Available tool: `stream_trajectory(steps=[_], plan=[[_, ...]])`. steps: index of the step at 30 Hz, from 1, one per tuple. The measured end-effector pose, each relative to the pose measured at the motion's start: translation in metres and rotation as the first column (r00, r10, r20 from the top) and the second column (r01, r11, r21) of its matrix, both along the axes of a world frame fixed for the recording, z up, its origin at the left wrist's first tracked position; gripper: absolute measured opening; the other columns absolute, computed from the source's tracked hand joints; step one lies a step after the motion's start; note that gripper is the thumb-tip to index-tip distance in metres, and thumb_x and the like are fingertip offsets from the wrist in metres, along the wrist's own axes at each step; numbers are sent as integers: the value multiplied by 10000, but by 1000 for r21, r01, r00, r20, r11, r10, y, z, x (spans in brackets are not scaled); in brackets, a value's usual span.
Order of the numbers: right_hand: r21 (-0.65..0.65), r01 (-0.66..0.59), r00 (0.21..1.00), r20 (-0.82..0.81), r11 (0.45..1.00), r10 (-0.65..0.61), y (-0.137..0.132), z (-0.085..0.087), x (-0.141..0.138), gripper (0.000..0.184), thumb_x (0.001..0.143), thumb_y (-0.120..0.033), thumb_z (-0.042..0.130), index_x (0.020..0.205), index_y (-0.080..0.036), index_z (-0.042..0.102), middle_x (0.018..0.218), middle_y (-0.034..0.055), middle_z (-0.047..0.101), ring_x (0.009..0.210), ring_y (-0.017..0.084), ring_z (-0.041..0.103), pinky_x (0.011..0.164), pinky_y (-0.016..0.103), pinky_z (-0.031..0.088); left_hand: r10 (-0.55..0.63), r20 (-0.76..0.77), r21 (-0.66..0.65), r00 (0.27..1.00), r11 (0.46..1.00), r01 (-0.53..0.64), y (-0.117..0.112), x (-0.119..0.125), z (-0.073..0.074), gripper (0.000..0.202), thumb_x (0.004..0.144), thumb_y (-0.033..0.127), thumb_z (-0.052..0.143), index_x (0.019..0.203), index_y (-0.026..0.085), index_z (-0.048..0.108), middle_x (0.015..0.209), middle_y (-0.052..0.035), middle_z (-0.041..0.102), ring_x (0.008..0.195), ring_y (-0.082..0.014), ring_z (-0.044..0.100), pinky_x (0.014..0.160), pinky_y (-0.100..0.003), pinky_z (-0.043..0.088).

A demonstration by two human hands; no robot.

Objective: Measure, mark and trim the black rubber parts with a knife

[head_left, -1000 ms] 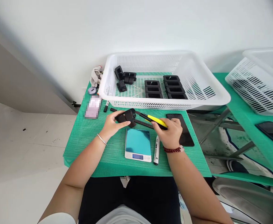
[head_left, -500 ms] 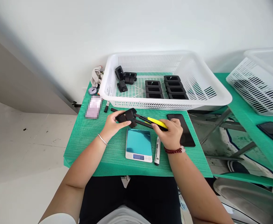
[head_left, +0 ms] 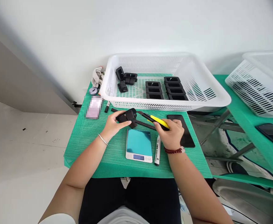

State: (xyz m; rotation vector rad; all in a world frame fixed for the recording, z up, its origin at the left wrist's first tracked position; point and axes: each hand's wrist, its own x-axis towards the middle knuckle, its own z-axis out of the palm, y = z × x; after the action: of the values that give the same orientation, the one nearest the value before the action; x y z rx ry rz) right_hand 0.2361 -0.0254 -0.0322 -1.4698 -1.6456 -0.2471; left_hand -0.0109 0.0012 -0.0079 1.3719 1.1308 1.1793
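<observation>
Between the thumb and fingers of my left hand is a black plastic part, held above the table beyond the scale. My right hand is closed round a yellow and black utility knife, its blade pointing left at the part. A small gap shows between the blade tip and the part. Below the knife a dark ruler-like strip runs toward my right hand. The digital scale with a blue-green plate lies in front of my hands, and a white marker lies at its right.
A white plastic basket holding several black parts stands at the back. A dark phone lies right of my right hand. At the left are a glove, a round grey object and a small marker. Another basket stands right.
The knife has shifted slightly right, and its blade tip has come away from the black part. My left hand stays almost where it was.
</observation>
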Motion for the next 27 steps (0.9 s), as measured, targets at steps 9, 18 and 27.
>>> stream_trajectory(steps=[9, 18, 27], plan=[[10, 17, 1000, 0, 1000, -17, 1, -1, 0, 248, 763, -452, 649, 726, -207, 652, 564, 21, 598, 556, 170, 476, 615, 344, 415, -22, -18, -7, 1000, 1000, 22, -1, 1, 0, 518, 584, 378, 836, 1044, 194, 686, 1062, -88, 707, 1017, -270, 635, 863, -393, 492], [10, 1, 1000, -5, 1000, -1, 0, 0, -2, 221, 770, -425, 649, 729, -207, 651, 545, 7, 598, 531, 157, 469, 618, 333, 416, -7, -7, -12, 1000, 1000, 7, -1, 1, -1, 517, 574, 379, 841, 1036, 205, 689, 1061, -82, 707, 1021, -272, 634, 866, -399, 489], [18, -5, 1000, 22, 1000, 4, 0, -1, -1, 249, 780, -437, 646, 731, -194, 672, 543, 10, 602, 534, 152, 483, 609, 319, 430, -36, -60, -1, 998, 999, 36, -1, 2, 1, 532, 580, 399, 835, 1048, 196, 685, 1060, -88, 712, 1006, -272, 646, 849, -395, 510]])
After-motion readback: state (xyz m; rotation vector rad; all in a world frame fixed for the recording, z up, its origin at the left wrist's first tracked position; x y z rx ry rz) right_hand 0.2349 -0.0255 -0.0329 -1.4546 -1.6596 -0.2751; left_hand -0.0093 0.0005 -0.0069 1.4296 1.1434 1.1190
